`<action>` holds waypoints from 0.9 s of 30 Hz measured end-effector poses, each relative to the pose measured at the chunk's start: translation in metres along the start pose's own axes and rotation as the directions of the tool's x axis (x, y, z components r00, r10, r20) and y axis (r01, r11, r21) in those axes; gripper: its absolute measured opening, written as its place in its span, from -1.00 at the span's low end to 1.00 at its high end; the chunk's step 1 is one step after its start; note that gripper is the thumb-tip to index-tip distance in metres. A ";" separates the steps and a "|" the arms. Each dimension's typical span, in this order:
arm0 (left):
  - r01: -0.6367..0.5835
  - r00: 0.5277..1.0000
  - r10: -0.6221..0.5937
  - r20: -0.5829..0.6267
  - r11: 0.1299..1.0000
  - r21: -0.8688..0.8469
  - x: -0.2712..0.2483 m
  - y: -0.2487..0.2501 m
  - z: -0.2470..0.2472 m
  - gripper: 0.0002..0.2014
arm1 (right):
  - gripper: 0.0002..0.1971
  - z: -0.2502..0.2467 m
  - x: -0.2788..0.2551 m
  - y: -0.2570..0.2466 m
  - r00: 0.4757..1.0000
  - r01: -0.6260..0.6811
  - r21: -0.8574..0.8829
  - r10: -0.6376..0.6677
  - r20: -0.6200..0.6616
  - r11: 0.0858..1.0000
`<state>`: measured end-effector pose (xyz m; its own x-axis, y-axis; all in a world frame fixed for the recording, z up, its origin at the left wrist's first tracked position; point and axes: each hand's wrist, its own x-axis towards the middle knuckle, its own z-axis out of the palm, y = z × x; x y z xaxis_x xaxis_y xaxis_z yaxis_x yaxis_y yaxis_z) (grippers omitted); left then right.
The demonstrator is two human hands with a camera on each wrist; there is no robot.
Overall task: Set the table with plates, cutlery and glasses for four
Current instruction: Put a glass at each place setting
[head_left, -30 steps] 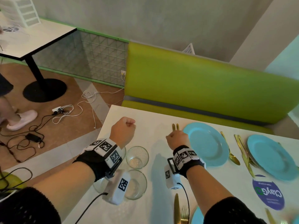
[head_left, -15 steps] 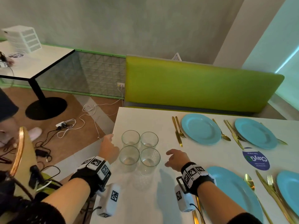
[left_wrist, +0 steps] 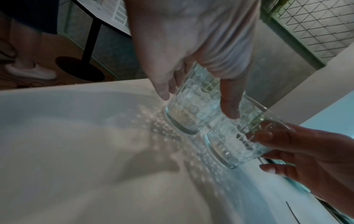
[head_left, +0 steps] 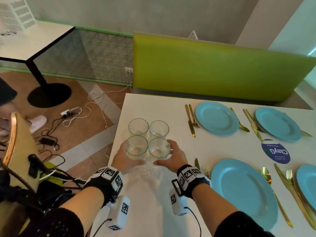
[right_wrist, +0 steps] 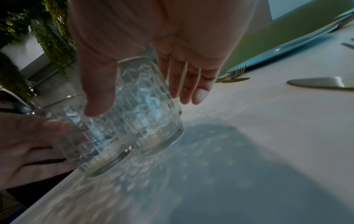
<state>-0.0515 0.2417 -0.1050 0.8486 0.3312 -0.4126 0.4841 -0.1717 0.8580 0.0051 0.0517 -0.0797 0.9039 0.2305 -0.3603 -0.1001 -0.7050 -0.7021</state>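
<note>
Four clear patterned glasses stand in a tight square near the left end of the white table (head_left: 150, 194). My left hand (head_left: 124, 159) grips the near-left glass (head_left: 136, 147), thumb on its near side. My right hand (head_left: 174, 156) grips the near-right glass (head_left: 159, 148). The two far glasses (head_left: 138, 127) (head_left: 159, 129) stand untouched. In the left wrist view my thumb (left_wrist: 229, 106) lies on my glass (left_wrist: 191, 109). In the right wrist view my thumb (right_wrist: 99, 94) lies on the other glass (right_wrist: 149, 118). Both bases are at the tabletop. Blue plates (head_left: 217, 118) (head_left: 242, 190) with gold cutlery (head_left: 191, 120) lie to the right.
A green bench back (head_left: 213, 69) runs behind the table. A round blue sticker (head_left: 275, 153) sits between the plates. Left of the table are a gold-rimmed chair (head_left: 12, 137), floor cables (head_left: 71, 115), another table (head_left: 34, 41) and a person's foot (head_left: 37, 122).
Half a second ago both hands lay open beside the glasses. Now each has closed round one of the two near glasses.
</note>
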 end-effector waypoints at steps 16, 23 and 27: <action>-0.111 0.984 0.123 -0.132 0.989 0.094 -0.017 0.005 0.011 -0.14 | -0.13 0.008 -0.009 0.013 0.983 -0.038 0.037 0.044 -0.179 0.999; -0.206 0.978 0.206 0.014 0.974 0.088 -0.035 0.045 0.039 -0.06 | -0.19 -0.055 -0.041 0.030 0.905 -0.101 0.138 0.149 -0.400 0.985; -0.317 0.946 0.306 0.109 0.944 0.096 -0.040 0.084 0.077 -0.17 | -0.21 -0.109 -0.062 0.048 0.830 -0.141 0.159 0.204 -0.519 0.977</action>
<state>-0.0285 0.1428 -0.0400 0.9741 0.1594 -0.1605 0.2084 -0.3561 0.9109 -0.0105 -0.0692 -0.0243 0.9456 -0.3009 -0.1237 -0.2915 -0.6146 -0.7330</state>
